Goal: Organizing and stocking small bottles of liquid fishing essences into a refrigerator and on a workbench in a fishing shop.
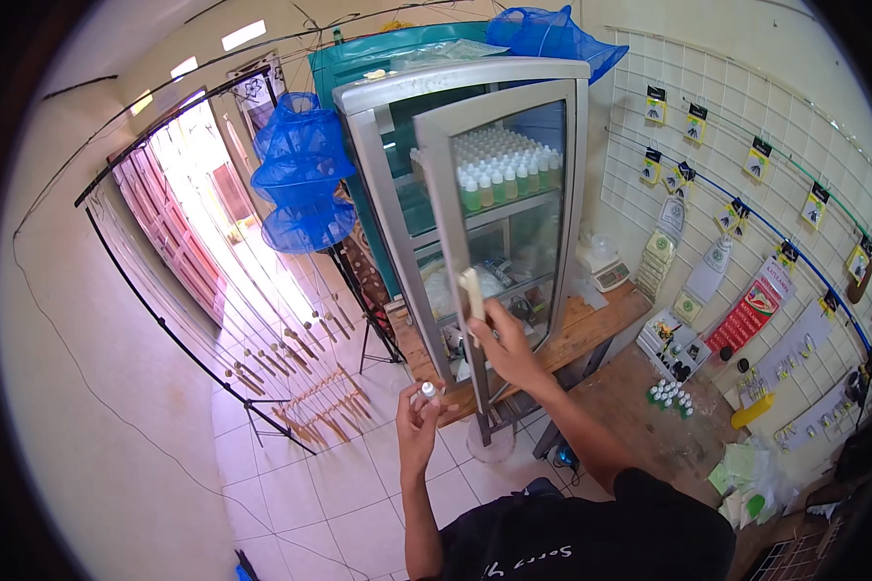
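Note:
My right hand [505, 340] grips the pale handle [471, 290] of a glass display cabinet's door [439, 189], which stands partly open. Between the fingers of my left hand [416, 425] is a small white-capped dropper bottle [428, 390], held in front of the cabinet; most of its body is hidden by the fingers. Behind the door glass, rows of white-capped bottles [501, 174] with green and yellowish liquid fill the upper shelf. Plastic bags and other goods lie on the lower shelves, hard to make out through the glass.
The cabinet rests on a wooden bench [581, 327]. To the right, a brown table [625, 407] bears several green bottles [670, 398] and a grey tray [674, 341]. A weighing scale [610, 273] stands behind. Blue mesh nets [305, 174] and a rack of hanging lines [189, 341] occupy the left.

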`<state>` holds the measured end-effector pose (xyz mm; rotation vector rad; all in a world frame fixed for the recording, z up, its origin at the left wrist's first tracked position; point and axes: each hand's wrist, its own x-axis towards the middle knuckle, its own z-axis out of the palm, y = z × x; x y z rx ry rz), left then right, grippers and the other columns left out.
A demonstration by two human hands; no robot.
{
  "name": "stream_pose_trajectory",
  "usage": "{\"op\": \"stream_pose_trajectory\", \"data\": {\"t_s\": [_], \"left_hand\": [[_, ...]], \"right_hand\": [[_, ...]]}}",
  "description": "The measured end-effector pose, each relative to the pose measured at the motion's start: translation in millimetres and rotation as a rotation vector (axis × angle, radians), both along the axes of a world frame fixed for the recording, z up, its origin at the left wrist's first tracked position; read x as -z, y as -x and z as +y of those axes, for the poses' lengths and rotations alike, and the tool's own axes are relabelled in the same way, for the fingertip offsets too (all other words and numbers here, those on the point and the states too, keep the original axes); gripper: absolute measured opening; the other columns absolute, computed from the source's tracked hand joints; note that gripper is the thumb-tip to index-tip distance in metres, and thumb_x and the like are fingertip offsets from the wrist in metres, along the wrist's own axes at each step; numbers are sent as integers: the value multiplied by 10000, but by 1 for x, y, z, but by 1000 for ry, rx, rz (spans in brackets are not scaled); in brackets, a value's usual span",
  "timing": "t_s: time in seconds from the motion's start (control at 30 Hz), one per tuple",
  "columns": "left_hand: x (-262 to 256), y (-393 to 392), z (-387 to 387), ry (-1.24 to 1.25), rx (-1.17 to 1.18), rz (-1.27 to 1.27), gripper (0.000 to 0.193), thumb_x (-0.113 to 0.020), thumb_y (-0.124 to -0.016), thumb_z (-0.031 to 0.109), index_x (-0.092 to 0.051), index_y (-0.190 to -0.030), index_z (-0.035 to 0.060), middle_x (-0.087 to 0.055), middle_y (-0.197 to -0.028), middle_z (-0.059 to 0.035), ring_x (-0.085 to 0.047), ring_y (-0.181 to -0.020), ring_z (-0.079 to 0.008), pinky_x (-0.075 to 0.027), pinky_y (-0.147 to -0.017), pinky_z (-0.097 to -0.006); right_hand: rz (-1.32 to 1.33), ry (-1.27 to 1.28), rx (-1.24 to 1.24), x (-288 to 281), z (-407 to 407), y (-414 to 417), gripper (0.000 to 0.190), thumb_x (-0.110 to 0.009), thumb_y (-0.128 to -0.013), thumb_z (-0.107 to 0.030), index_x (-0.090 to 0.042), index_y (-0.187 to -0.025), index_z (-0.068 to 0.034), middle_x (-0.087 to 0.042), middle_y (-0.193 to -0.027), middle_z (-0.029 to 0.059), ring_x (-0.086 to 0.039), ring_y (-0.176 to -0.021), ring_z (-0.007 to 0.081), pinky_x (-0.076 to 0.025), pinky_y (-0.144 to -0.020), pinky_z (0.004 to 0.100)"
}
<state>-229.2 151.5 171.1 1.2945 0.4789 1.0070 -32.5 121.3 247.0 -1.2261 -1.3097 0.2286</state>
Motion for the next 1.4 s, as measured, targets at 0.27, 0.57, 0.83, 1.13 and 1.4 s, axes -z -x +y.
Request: {"op": "stream_pose_trajectory", "data": {"t_s": [0.27,0.57,0.83,1.13,1.4], "left_hand": [[-52,-24,33,-274,-106,96,260,-653,-891,121,-584,-1112,4,-553,-930,-22,-540,-766,-101,-438,-677,-247],[-172,-86,69,-783,-235,156,251,-687,-850,122,-635,-1053,-17,-662,-969,-131,-663,-782,-183,-497,-705,-299],[-217,-136,105,-900,-317,283,278,-681,-859,159,-632,-1059,-28,-692,-944,-149,-688,-824,-216,-514,-735,-338],[-193,-176,160,-945,-596,556,122,-602,-824,18,-604,-907,-71,-641,-897,-278,-621,-889,-441,-489,-756,-479],[-197,-197,182,-820,-724,671,124,-614,-814,40,-610,-877,-67,-639,-874,-295,-633,-877,-444,-503,-764,-508]], "right_hand": [[265,0,49,14,-125,-56,342,-346,-1019,-332,-541,-998,-52,-525,-842,12,-509,-771,101,-433,-696,272],[137,-69,690,-14,-196,-109,424,-302,-1024,-393,-468,-1178,-34,-498,-1040,89,-449,-999,150,-343,-908,308],[-197,-377,1298,-21,-167,-105,332,-510,-949,-147,-407,-1223,10,-483,-1138,151,-468,-1042,238,-362,-948,376],[-370,-380,500,-60,-23,-74,324,-551,-855,-19,-518,-1175,22,-532,-1177,192,-521,-1073,341,-402,-947,413],[-497,-265,438,-49,64,-110,377,-551,-833,5,-534,-1209,9,-480,-1242,183,-461,-1161,369,-392,-979,442]]}}
